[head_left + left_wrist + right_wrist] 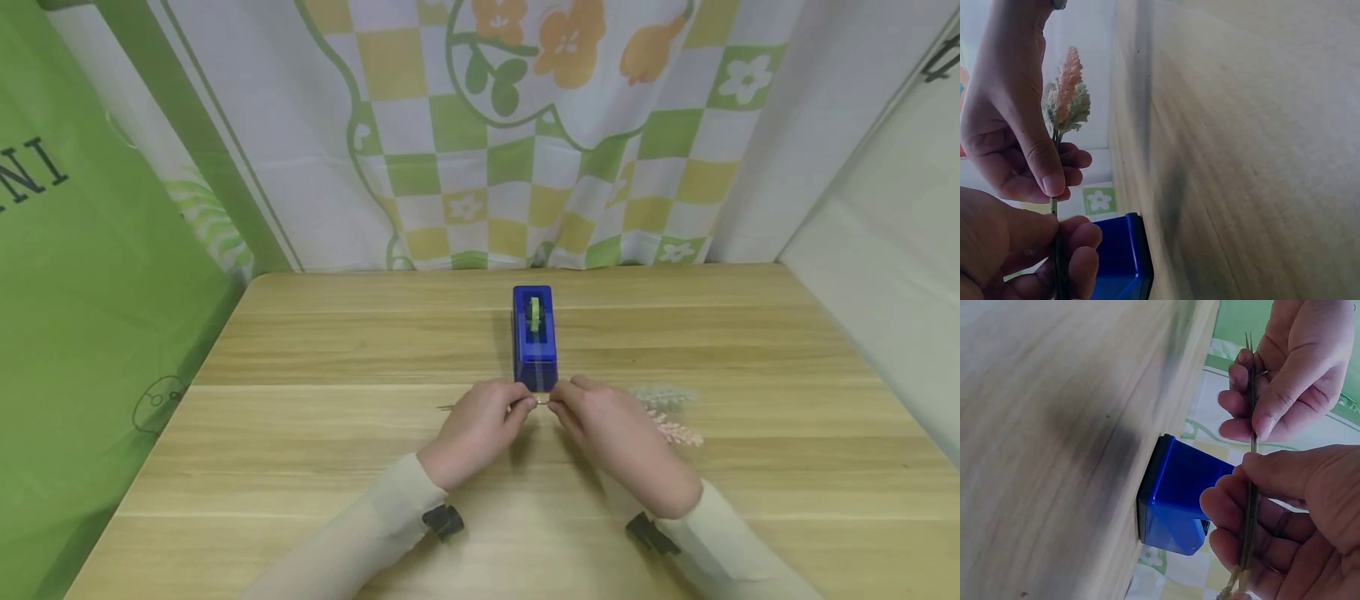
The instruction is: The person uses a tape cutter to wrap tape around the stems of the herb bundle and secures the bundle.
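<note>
Tabletop [300, 467]: wood, bearing blue tape dispenser [546, 350]
Flower stems [1251, 515]: gathered, not yet released; whether taped, cannot tell
Left hand [480, 423], right hand [609, 429]: fingers clamped on stems

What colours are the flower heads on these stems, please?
The flower heads are pink and pale green, clearest in the left wrist view.

L grip [482, 422] & R grip [606, 423] close tog., both pinching.

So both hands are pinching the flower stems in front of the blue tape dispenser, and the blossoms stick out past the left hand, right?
Wrong side: the blossoms stick out past the right hand, as the head view shows.
</note>
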Demonstrator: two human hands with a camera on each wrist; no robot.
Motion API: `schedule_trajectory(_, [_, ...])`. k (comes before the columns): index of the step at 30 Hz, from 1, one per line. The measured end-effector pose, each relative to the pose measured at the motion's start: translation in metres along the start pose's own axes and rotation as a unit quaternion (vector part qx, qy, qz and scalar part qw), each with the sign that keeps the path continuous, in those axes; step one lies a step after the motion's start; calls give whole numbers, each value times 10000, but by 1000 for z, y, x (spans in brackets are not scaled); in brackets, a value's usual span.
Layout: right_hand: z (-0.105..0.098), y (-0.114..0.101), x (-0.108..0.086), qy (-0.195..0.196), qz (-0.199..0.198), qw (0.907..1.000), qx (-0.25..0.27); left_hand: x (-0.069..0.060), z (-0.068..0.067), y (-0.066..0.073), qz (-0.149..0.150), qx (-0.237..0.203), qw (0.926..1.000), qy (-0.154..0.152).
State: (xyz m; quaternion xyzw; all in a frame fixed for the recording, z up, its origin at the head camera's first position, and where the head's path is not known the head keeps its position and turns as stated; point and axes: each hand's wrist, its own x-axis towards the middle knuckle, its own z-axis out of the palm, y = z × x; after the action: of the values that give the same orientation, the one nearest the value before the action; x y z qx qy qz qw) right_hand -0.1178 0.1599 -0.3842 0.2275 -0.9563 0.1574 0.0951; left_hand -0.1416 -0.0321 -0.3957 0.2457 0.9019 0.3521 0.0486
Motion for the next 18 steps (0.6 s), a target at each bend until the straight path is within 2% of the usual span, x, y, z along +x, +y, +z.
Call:
schedule_trajectory(10, [-1, 0, 4, -144, -113, 9996, -222, 1, -1, 0, 60, 31, 9995, 298])
schedule_trajectory(18, [-2, 0, 9, -71, -66, 9998, -186, 2, -1, -1, 0, 36, 9996, 276])
